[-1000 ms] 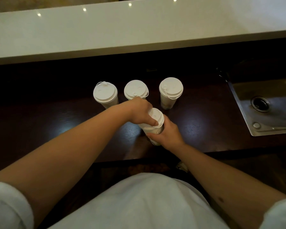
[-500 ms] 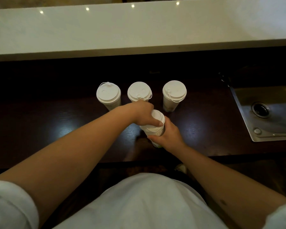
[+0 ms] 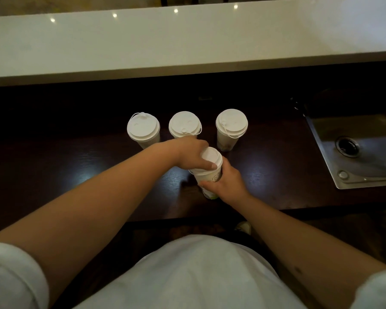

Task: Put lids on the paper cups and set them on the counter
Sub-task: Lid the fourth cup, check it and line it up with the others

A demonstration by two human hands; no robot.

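Observation:
Three lidded paper cups stand in a row on the dark counter [image 3: 54, 166]: the left cup [image 3: 143, 130], the middle cup [image 3: 184, 124] and the right cup [image 3: 231, 128]. In front of them a fourth paper cup [image 3: 210, 177] stands on the counter, tilted a little. My right hand [image 3: 226, 181] wraps its side. My left hand [image 3: 191, 153] presses down on its white lid [image 3: 211, 157], with the thumb along the near rim. The cup's base is partly hidden by my right hand.
A raised white countertop [image 3: 187, 41] runs across the back. A steel sink [image 3: 354, 152] with a drain is set into the counter at the right. My white shirt fills the bottom of the view.
Both hands stay on the fourth cup and its lid. The view has shifted slightly, and the cup has hardly moved.

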